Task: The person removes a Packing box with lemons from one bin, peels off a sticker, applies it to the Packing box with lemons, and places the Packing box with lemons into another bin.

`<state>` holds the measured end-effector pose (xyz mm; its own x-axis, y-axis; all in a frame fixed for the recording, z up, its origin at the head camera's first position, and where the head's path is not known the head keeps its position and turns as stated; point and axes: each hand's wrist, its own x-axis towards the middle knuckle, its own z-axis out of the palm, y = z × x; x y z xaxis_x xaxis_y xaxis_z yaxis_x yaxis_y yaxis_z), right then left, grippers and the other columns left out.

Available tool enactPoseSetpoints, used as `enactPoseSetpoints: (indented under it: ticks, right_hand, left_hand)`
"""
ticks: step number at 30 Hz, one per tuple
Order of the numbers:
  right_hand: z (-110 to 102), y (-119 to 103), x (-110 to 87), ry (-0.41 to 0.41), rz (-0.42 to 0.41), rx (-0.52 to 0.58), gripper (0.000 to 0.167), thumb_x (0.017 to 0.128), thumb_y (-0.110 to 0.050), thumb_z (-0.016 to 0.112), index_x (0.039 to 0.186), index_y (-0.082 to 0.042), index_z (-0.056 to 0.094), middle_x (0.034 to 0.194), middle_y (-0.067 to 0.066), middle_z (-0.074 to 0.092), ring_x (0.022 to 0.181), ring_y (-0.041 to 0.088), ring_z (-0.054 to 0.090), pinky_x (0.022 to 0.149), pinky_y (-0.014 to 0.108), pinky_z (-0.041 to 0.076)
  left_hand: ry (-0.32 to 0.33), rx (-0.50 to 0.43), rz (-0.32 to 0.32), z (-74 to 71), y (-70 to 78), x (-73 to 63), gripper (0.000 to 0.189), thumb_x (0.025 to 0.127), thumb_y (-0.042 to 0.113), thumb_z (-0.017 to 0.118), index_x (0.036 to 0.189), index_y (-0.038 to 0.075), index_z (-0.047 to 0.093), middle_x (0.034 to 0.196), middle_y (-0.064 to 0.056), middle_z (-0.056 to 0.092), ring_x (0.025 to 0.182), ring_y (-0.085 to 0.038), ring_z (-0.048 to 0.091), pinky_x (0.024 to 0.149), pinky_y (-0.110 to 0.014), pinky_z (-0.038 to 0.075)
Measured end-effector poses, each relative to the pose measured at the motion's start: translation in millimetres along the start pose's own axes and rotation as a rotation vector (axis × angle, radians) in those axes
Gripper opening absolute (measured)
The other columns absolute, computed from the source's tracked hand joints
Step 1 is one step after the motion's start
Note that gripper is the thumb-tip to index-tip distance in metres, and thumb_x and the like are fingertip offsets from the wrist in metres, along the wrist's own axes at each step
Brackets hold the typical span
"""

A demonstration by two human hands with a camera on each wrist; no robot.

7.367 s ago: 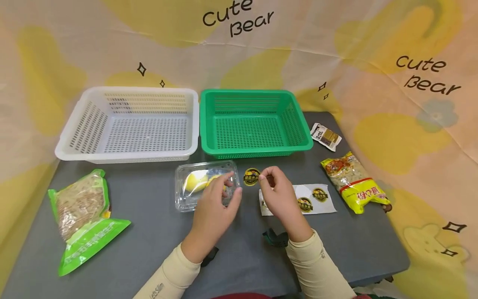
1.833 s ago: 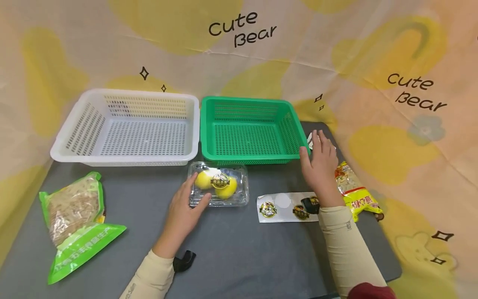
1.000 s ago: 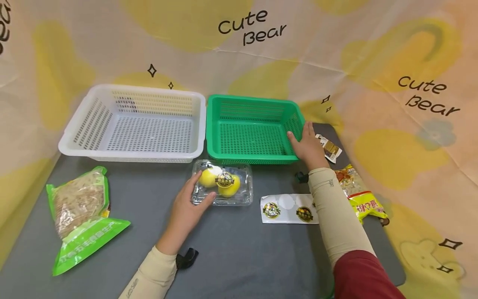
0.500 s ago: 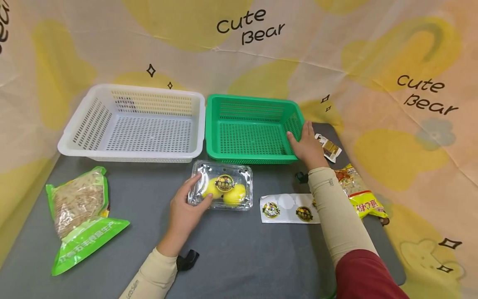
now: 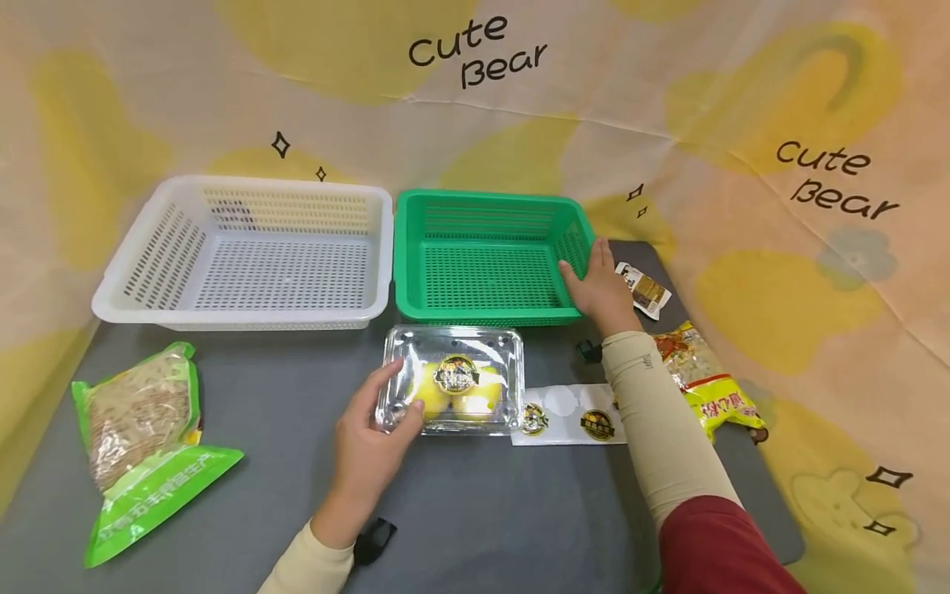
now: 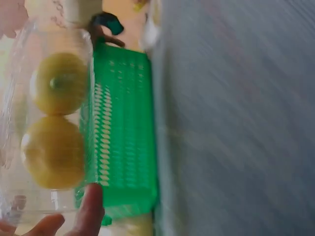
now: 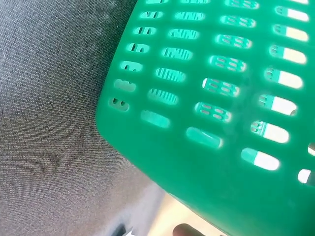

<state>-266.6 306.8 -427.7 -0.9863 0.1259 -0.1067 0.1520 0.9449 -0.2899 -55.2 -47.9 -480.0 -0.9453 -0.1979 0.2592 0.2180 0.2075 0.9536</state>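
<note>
A clear plastic clamshell box (image 5: pixel 423 351) holds two round yellow fruits (image 6: pixel 53 152), with a round black-and-gold sticker (image 5: pixel 456 375) on its lid. My left hand (image 5: pixel 371 450) grips the box by its left end, thumb at the front. In the left wrist view the box is tilted and raised above the grey table. My right hand (image 5: pixel 603 290) holds the right wall of the green basket (image 5: pixel 482 317), thumb over the rim and fingers along the outside. Close up in the right wrist view is the basket's slotted wall (image 7: pixel 197 162); most of that hand is hidden there.
A white basket (image 5: pixel 245 318) adjoins the green one on the left. A white sticker sheet (image 5: pixel 567 429) lies under the right forearm's near side. Food bags stand at both sides: a green-edged one (image 5: pixel 144 429) left, a yellow one (image 5: pixel 716 388) right. A small packet (image 5: pixel 644 290) lies behind.
The sticker went from beside the box onto its lid. My right hand moved onto the green basket's side. Over the last second my left hand has tilted and raised the box.
</note>
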Motion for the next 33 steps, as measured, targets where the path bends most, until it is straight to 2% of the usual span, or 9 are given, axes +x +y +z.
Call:
enactPoseSetpoints:
  ticks: [1, 3, 6, 10, 13, 17, 20, 24, 33]
  right_hand:
    - [0.9, -0.7, 0.8, -0.002, 0.000, 0.002, 0.100, 0.105, -0.075, 0.023, 0.167, -0.005, -0.011, 0.176, 0.015, -0.011, 0.135, 0.061, 0.045, 0.102, 0.068, 0.044]
    - [2.2, -1.2, 2.5, 0.000, -0.004, 0.003, 0.101, 0.104, -0.076, 0.023, 0.167, -0.004, -0.010, 0.176, 0.015, -0.011, 0.132, 0.062, 0.046, 0.099, 0.068, 0.045]
    - [0.9, 0.6, 2.4, 0.012, -0.004, 0.009, 0.100, 0.105, -0.074, 0.025, 0.168, -0.004, -0.009, 0.176, 0.015, -0.011, 0.132, 0.063, 0.046, 0.099, 0.068, 0.045]
    - [-0.6, 0.0, 2.8, 0.017, 0.003, 0.020, 0.096, 0.108, -0.068, 0.030, 0.168, -0.003, -0.007, 0.176, 0.015, -0.009, 0.129, 0.062, 0.049, 0.097, 0.067, 0.047]
    - [0.0, -0.9, 4.0, 0.002, 0.007, 0.015, 0.095, 0.108, -0.068, 0.029, 0.168, -0.004, -0.008, 0.177, 0.014, -0.009, 0.123, 0.059, 0.054, 0.092, 0.064, 0.049]
    - [1.5, -0.2, 5.2, -0.013, 0.006, 0.003, 0.096, 0.107, -0.070, 0.026, 0.168, -0.005, -0.009, 0.177, 0.014, -0.009, 0.117, 0.055, 0.058, 0.085, 0.060, 0.051]
    - [1.7, 0.5, 4.6, -0.014, 0.009, -0.003, 0.095, 0.108, -0.069, 0.027, 0.168, -0.005, -0.008, 0.177, 0.015, -0.008, 0.115, 0.055, 0.059, 0.083, 0.060, 0.051]
    - [1.1, 0.5, 3.2, -0.015, 0.007, -0.005, 0.095, 0.108, -0.069, 0.027, 0.168, -0.004, -0.007, 0.177, 0.016, -0.008, 0.121, 0.056, 0.057, 0.086, 0.062, 0.051]
    - [-0.7, -0.4, 1.4, -0.005, -0.007, -0.006, 0.098, 0.107, -0.072, 0.025, 0.168, -0.003, -0.006, 0.177, 0.017, -0.006, 0.123, 0.056, 0.056, 0.090, 0.063, 0.050]
  left_hand:
    - [0.006, -0.013, 0.019, 2.4, 3.7, 0.7, 0.060, 0.085, 0.006, 0.084, 0.141, 0.022, 0.070, 0.143, -0.002, 0.066, 0.061, -0.005, 0.049, 0.045, -0.020, 0.039]
    - [0.017, -0.030, 0.051, 7.4, 11.5, 6.2, 0.060, 0.085, 0.005, 0.083, 0.142, 0.021, 0.069, 0.145, -0.003, 0.064, 0.082, -0.007, 0.060, 0.045, -0.021, 0.039]
    - [0.011, -0.036, 0.083, 15.8, 25.4, 25.9, 0.059, 0.087, 0.009, 0.082, 0.143, 0.021, 0.068, 0.149, -0.002, 0.062, 0.115, -0.016, 0.062, 0.068, -0.027, 0.054]
    - [-0.009, -0.014, 0.152, 30.0, 43.1, 73.0, 0.057, 0.090, 0.015, 0.080, 0.145, 0.016, 0.066, 0.149, 0.001, 0.062, 0.143, -0.017, 0.050, 0.115, -0.046, 0.041]
    - [-0.038, 0.025, 0.184, 43.8, 51.3, 115.5, 0.056, 0.092, 0.021, 0.078, 0.146, 0.015, 0.065, 0.151, 0.001, 0.060, 0.146, -0.017, 0.047, 0.118, -0.049, 0.038]
    - [-0.104, 0.115, 0.106, 66.8, 51.7, 165.9, 0.058, 0.096, 0.031, 0.075, 0.151, 0.019, 0.061, 0.158, 0.000, 0.053, 0.149, -0.018, 0.044, 0.117, -0.048, 0.039]
    - [-0.174, 0.198, 0.028, 82.6, 46.6, 189.7, 0.060, 0.098, 0.035, 0.071, 0.154, 0.020, 0.057, 0.162, -0.003, 0.048, 0.151, -0.024, 0.041, 0.117, -0.050, 0.040]
    - [-0.250, 0.264, -0.023, 97.6, 37.8, 201.2, 0.062, 0.100, 0.035, 0.069, 0.157, 0.017, 0.053, 0.164, -0.008, 0.045, 0.152, -0.031, 0.038, 0.117, -0.052, 0.039]
    - [-0.324, 0.322, -0.045, 113.6, 21.8, 201.7, 0.062, 0.106, 0.033, 0.066, 0.161, 0.013, 0.045, 0.167, -0.016, 0.036, 0.153, -0.037, 0.034, 0.119, -0.052, 0.037]
